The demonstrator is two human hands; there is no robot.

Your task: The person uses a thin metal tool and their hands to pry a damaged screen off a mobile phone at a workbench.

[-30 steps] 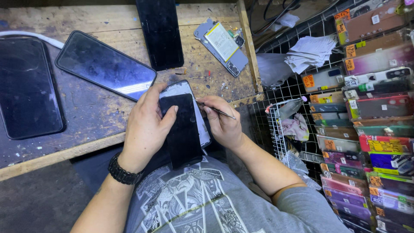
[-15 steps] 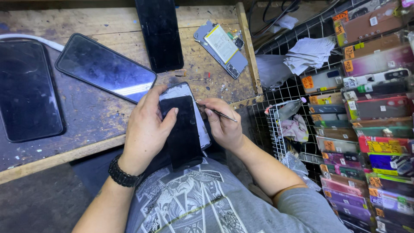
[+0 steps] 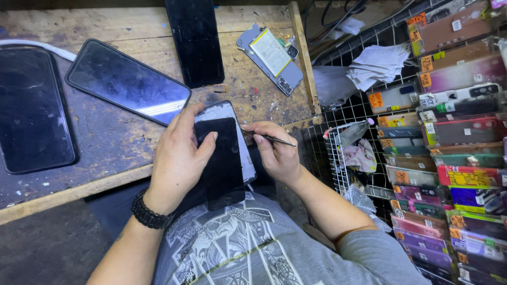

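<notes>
My left hand [image 3: 177, 158] grips a phone [image 3: 228, 153] at the near edge of the wooden workbench [image 3: 111, 142], fingers spread over its dark screen, which sits partly shifted off the grey frame. My right hand [image 3: 274, 153] pinches thin metal tweezers [image 3: 274, 140] whose tip meets the phone's right edge. A black beaded bracelet [image 3: 149, 214] circles my left wrist.
Three dark phone screens lie on the bench: one far left [image 3: 31, 108], one tilted [image 3: 127, 82], one upright at the back [image 3: 195, 39]. An opened phone back with battery [image 3: 270, 58] lies beyond. Wire racks [image 3: 343, 153] and stacked packaged cases [image 3: 454, 158] fill the right side.
</notes>
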